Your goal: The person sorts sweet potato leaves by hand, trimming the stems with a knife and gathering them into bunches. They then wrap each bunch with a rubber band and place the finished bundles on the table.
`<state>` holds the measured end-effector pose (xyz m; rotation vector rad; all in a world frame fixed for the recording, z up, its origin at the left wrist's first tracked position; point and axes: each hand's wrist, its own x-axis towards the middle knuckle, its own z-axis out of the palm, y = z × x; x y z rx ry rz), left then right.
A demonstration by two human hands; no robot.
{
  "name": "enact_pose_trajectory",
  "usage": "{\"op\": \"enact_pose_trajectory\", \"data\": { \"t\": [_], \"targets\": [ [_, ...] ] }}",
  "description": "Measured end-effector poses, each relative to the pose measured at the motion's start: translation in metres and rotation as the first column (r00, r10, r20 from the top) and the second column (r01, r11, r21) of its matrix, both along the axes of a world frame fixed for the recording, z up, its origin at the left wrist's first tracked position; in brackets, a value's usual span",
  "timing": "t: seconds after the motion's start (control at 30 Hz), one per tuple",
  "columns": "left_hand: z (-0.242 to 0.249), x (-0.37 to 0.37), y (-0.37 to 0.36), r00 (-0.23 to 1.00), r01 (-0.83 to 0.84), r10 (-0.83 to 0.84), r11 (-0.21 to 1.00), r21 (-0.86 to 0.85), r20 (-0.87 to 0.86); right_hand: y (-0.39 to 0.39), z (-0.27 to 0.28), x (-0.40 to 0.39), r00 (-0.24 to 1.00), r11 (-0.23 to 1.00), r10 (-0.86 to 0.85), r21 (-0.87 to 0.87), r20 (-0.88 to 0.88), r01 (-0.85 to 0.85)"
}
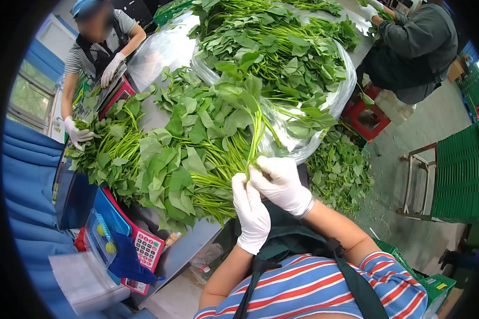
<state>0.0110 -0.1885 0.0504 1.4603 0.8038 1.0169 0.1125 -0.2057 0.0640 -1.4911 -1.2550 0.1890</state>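
Two gloved hands, the left hand (250,215) and the right hand (281,183), meet at the table's near edge, each grip closed on the stem ends of one upright leafy bunch (256,125). Beside it, cut greens (178,159) cover the table (197,236); beyond, more greens (282,53) lie on clear plastic (348,74). A co-worker's hand (79,133) touches the leaves at far left.

The person wears white gloves (282,186), a dark green apron (285,242) and a striped shirt (303,282) (blue, red and white)
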Motion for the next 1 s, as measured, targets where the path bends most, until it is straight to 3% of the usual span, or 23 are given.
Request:
{"op": "enact_pose_trajectory", "data": {
  "t": [0.03, 0.1, 0.13, 0.17, 0.2, 0.23, 0.27, 0.3, 0.37, 0.4, 0.43, 0.5, 0.57, 0.63, 0.9, 1.0],
  "targets": [
    [-0.002, -0.001, 0.0, 1.0, 0.001, -0.001, 1.0, -0.001, -0.003, -0.002, 0.003, 0.0, 1.0, 1.0, -0.001, -0.001, -0.003, 0.001],
    [-0.006, 0.0, 0.001, 1.0, 0.005, -0.004, 0.989, -0.15, 0.005, -0.007, 0.012, 0.002, 0.853, 0.996, 0.051, -0.042, -0.519, -0.085],
    [0.002, 0.001, 0.004, 0.987, 0.116, -0.088, 0.971, -0.21, 0.135, -0.007, 0.011, 0.007, 0.953, 0.996, -0.058, 0.051, -0.296, 0.077],
    [0.003, 0.003, 0.005, 0.985, 0.123, -0.095, 0.972, -0.2, 0.141, -0.012, -0.003, 0.017, 0.979, 0.989, -0.143, 0.019, -0.148, 0.147],
    [0.003, 0.004, 0.006, 0.977, 0.149, -0.106, 0.96, -0.236, 0.183, -0.012, -0.002, 0.017, 0.831, 0.967, -0.077, 0.163, -0.551, 0.198],
    [0.003, 0.004, 0.006, 0.968, 0.178, -0.118, 0.945, -0.276, 0.22, -0.013, 0.0, 0.017, 0.538, 0.917, 0.072, 0.269, -0.84, 0.296],
    [0.0, 0.005, 0.006, 0.963, 0.212, -0.157, 0.944, -0.252, 0.22, -0.012, 0.004, 0.022, 0.449, 0.913, 0.031, 0.208, -0.893, 0.35],
    [0.0, 0.006, 0.006, 0.96, 0.227, -0.172, 0.941, -0.251, 0.221, -0.011, 0.003, 0.021, 0.45, 0.908, 0.026, 0.209, -0.893, 0.364],
    [0.003, 0.01, 0.005, 0.928, 0.307, -0.222, 0.909, -0.28, 0.299, -0.008, -0.002, 0.019, 0.747, 0.934, 0.029, 0.284, -0.664, 0.217],
    [0.007, 0.011, 0.004, 0.923, 0.326, -0.232, 0.895, -0.305, 0.306, -0.016, -0.004, 0.023, 0.902, 0.989, -0.055, 0.101, -0.427, 0.108],
    [0.008, 0.011, 0.003, 0.919, 0.339, -0.236, 0.882, -0.328, 0.314, -0.018, 0.006, 0.02, 0.946, 0.987, -0.132, 0.052, -0.295, 0.154],
    [0.006, 0.013, 0.002, 0.905, 0.363, -0.229, 0.855, -0.371, 0.358, -0.017, 0.001, 0.026, 0.971, 0.967, -0.214, 0.118, -0.106, 0.226],
    [0.003, 0.013, 0.003, 0.898, 0.384, -0.262, 0.859, -0.339, 0.354, -0.018, 0.004, 0.03, 0.962, 0.969, -0.23, 0.057, -0.149, 0.241],
    [0.001, 0.012, 0.004, 0.896, 0.406, -0.308, 0.861, -0.307, 0.321, -0.018, 0.001, 0.037, 0.969, 0.957, -0.23, 0.156, -0.096, 0.243],
    [0.001, 0.015, -0.002, 0.893, 0.422, -0.348, 0.869, -0.26, 0.286, -0.027, -0.003, 0.041, 0.917, 0.923, -0.361, 0.205, 0.167, 0.326],
    [0.003, 0.012, -0.004, 0.899, 0.42, -0.368, 0.878, -0.23, 0.237, -0.029, -0.002, 0.041, 0.912, 0.919, -0.363, 0.233, 0.192, 0.317]
  ]
}}
